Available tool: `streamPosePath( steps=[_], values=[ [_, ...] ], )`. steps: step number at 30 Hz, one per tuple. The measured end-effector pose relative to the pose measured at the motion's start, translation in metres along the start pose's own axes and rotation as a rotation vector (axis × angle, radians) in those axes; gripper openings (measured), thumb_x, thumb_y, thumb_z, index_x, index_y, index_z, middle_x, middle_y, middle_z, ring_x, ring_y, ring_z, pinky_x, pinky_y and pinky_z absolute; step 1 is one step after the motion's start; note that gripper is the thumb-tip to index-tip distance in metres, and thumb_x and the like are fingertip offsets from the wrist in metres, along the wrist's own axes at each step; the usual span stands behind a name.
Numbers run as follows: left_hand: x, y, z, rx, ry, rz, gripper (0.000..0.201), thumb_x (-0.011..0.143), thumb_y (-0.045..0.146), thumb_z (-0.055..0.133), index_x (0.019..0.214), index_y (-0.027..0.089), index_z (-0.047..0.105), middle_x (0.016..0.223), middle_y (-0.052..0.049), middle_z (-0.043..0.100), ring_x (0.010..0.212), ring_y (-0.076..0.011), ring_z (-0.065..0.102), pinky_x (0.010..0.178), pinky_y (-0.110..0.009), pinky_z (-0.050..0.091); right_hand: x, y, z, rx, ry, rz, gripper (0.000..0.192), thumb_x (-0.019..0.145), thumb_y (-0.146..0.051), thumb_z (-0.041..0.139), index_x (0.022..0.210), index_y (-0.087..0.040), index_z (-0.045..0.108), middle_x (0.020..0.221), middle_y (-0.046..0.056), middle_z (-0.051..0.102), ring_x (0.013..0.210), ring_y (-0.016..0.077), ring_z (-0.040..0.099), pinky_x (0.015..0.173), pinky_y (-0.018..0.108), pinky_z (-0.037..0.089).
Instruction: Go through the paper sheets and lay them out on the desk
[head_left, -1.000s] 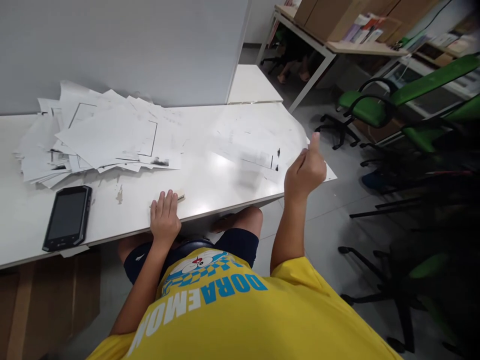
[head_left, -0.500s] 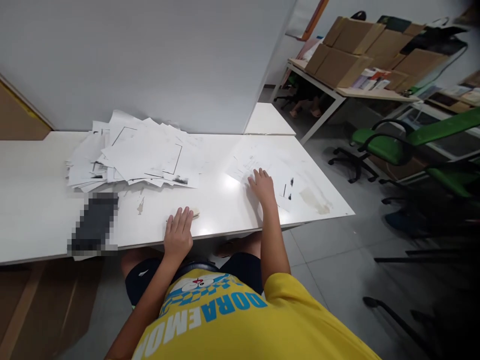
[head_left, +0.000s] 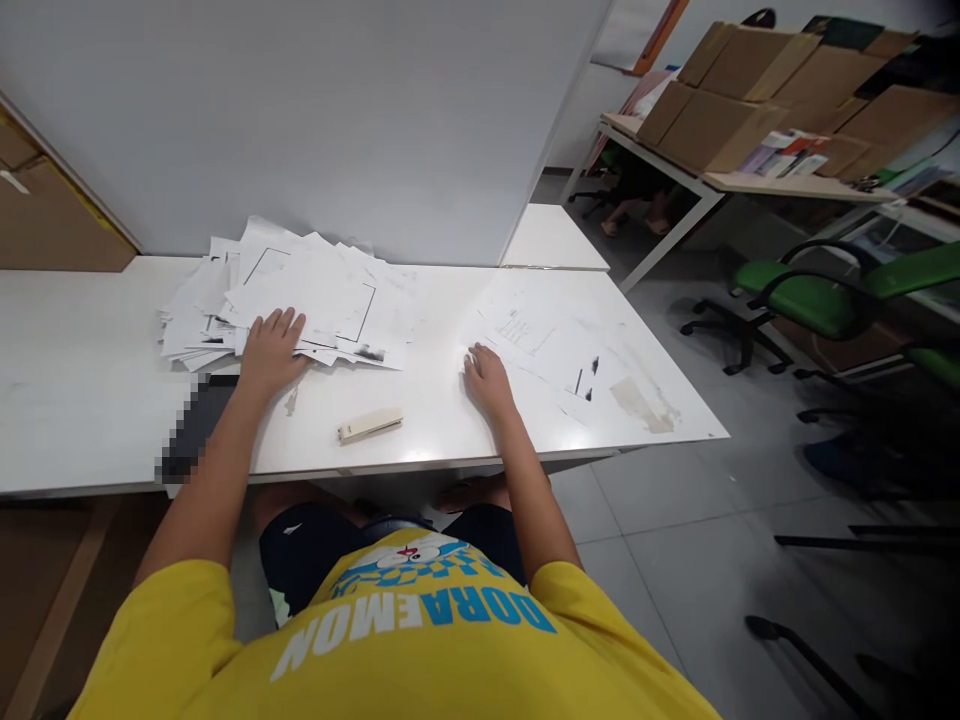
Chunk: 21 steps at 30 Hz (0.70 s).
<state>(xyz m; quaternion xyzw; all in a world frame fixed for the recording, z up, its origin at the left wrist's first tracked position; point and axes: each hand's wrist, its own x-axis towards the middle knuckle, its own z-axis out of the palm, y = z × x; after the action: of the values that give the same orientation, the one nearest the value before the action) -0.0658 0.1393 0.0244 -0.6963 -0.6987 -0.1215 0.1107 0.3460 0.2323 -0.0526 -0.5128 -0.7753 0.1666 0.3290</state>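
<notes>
left hand (head_left: 271, 345): has moved off the stapler, now flat with fingers spread on the near edge of the paper pile (head_left: 300, 295), grips nothing.
right hand (head_left: 487, 378): has slid nearer and left, palm down, open, at the near-left edge of the loose sheets (head_left: 551, 345).
stapler (head_left: 370, 425): uncovered now, lies free on the table (head_left: 90, 400) between the two hands, touched by neither.
pile: far left, messy, against the partition (head_left: 337, 120).
meaning: attention looks shifted from stapler to pile, likely picking a fresh sheet.
</notes>
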Motion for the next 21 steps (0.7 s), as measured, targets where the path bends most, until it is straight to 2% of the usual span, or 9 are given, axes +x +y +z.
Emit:
streamPosePath(
  steps=[4, 8, 13, 16, 19, 21],
  values=[
    [-0.016, 0.019, 0.000, 0.008, 0.008, 0.030, 0.054, 0.092, 0.027, 0.039, 0.144, 0.018, 0.053, 0.153, -0.013, 0.053, 0.145, -0.0306, 0.044, 0.119, -0.051, 0.030, 0.000, -0.003, 0.000, 0.006, -0.005, -0.002, 0.040, 0.099, -0.030, 0.045, 0.129, -0.014, 0.066, 0.141, 0.018, 0.064, 0.137, 0.0291, 0.055, 0.118, 0.052, 0.040],
    [-0.026, 0.037, -0.007, 0.001, -0.040, 0.044, 0.051, 0.094, 0.021, 0.034, 0.140, 0.019, 0.056, 0.152, -0.010, 0.054, 0.146, -0.0282, 0.043, 0.116, -0.048, 0.035, -0.001, -0.006, -0.001, 0.017, -0.024, -0.025, 0.038, 0.098, -0.028, 0.047, 0.127, -0.016, 0.068, 0.138, 0.015, 0.066, 0.137, 0.0278, 0.055, 0.120, 0.051, 0.039],
    [-0.028, 0.041, -0.015, -0.030, -0.141, 0.119, 0.049, 0.098, 0.023, 0.029, 0.135, 0.017, 0.061, 0.147, -0.011, 0.059, 0.145, -0.0277, 0.046, 0.113, -0.047, 0.039, -0.004, -0.009, -0.006, 0.018, -0.038, -0.018, 0.039, 0.099, -0.026, 0.044, 0.129, -0.014, 0.067, 0.138, 0.015, 0.066, 0.135, 0.0276, 0.055, 0.118, 0.049, 0.041],
    [-0.028, 0.045, -0.017, -0.056, -0.091, 0.107, 0.050, 0.099, 0.023, 0.027, 0.133, 0.016, 0.063, 0.141, -0.012, 0.064, 0.139, -0.0263, 0.054, 0.112, -0.045, 0.041, -0.005, -0.013, -0.007, 0.014, -0.038, -0.017, 0.039, 0.099, -0.024, 0.043, 0.128, -0.012, 0.066, 0.136, 0.017, 0.067, 0.131, 0.0284, 0.058, 0.115, 0.049, 0.043],
    [-0.024, 0.059, -0.019, -0.067, -0.025, 0.040, 0.050, 0.099, 0.023, 0.028, 0.135, 0.014, 0.061, 0.139, -0.013, 0.065, 0.137, -0.0265, 0.054, 0.112, -0.044, 0.042, -0.005, -0.019, -0.008, 0.017, -0.045, -0.046, 0.037, 0.099, -0.024, 0.044, 0.126, -0.016, 0.068, 0.133, 0.014, 0.069, 0.128, 0.0283, 0.060, 0.113, 0.049, 0.045],
    [-0.017, 0.072, -0.019, -0.040, -0.048, -0.001, 0.049, 0.097, 0.023, 0.031, 0.135, 0.014, 0.061, 0.139, -0.014, 0.065, 0.137, -0.0290, 0.053, 0.109, -0.046, 0.043, -0.006, -0.022, -0.008, 0.016, -0.060, -0.070, 0.036, 0.098, -0.024, 0.045, 0.125, -0.018, 0.068, 0.132, 0.012, 0.070, 0.126, 0.0280, 0.061, 0.113, 0.048, 0.045]
  ],
)
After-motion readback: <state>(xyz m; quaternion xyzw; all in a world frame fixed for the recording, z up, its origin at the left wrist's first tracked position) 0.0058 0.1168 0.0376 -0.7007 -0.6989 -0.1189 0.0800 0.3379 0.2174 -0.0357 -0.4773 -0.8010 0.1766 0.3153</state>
